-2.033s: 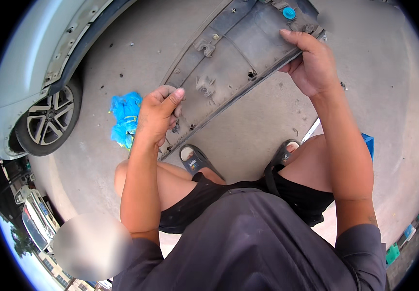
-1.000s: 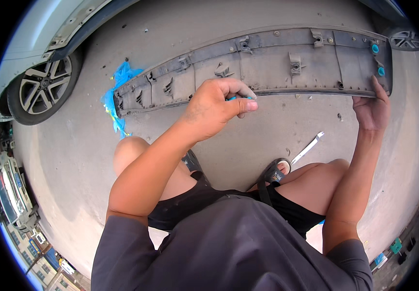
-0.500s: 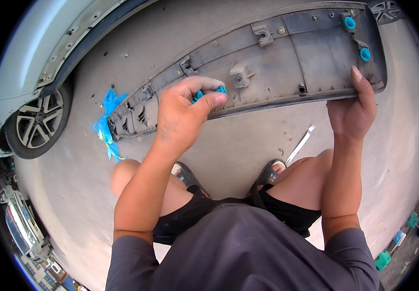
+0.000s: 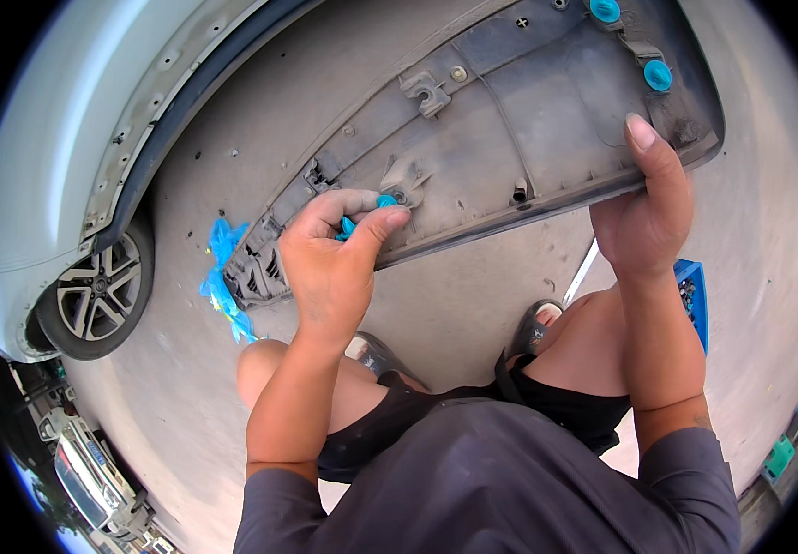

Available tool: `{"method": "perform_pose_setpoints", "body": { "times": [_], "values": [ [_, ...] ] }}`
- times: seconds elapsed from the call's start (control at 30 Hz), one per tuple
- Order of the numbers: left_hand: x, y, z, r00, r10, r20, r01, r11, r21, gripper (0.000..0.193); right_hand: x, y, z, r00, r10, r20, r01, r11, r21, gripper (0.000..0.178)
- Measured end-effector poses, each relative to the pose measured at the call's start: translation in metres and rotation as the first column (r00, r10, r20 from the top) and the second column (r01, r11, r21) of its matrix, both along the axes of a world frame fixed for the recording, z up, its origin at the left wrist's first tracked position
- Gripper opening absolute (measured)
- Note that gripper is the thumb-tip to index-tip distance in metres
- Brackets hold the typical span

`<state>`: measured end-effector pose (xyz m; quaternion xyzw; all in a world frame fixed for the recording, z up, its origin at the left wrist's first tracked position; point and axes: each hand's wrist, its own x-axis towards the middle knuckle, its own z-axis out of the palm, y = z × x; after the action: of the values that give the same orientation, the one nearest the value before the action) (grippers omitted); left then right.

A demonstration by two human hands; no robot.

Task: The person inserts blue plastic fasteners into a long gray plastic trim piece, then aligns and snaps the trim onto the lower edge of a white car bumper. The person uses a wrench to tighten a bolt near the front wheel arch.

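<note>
A long dusty black plastic car trim panel (image 4: 473,148) lies tilted across my view, its ribbed inner side facing me. My right hand (image 4: 648,203) grips its lower edge near the wide right end, thumb on the inner face. Between the thumb and forefinger of my left hand (image 4: 334,240) is a small turquoise plastic clip (image 4: 386,200), right at a raised bracket (image 4: 402,189) on the panel. Another turquoise clip (image 4: 347,227) is tucked in the same hand's fingers. Two more round turquoise clips (image 4: 657,76) sit on brackets at the panel's right end.
At the left stands a light-coloured car body (image 4: 39,185) with a wheel (image 4: 99,295). A torn blue plastic bag (image 4: 223,291) lies on the floor beyond the panel's narrow end. A white flat tool (image 4: 582,272) and a blue bin of small parts (image 4: 691,300) are by my right leg.
My left hand has brought a clip from in front of the panel up to the raised bracket. The panel is tilted more steeply and sits further left in view; the blue bin has come into sight.
</note>
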<state>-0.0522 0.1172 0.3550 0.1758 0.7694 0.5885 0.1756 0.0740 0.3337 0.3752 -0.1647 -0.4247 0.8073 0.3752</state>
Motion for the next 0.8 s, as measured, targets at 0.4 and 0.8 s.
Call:
{"method": "perform_pose_setpoints", "body": {
  "times": [0.4, 0.8],
  "values": [
    [0.017, 0.009, 0.004, 0.967, 0.144, 0.210, -0.173, 0.976, 0.129, 0.022, 0.001, -0.007, -0.002, 0.987, -0.051, 0.155, 0.028, 0.989, 0.142, 0.011],
    [-0.016, 0.002, 0.010, 0.984, -0.175, 0.028, 0.171, 0.895, -0.411, 0.028, -0.001, -0.011, -0.005, 0.843, 0.082, 0.532, -0.190, 0.970, 0.153, 0.022]
  ]
}}
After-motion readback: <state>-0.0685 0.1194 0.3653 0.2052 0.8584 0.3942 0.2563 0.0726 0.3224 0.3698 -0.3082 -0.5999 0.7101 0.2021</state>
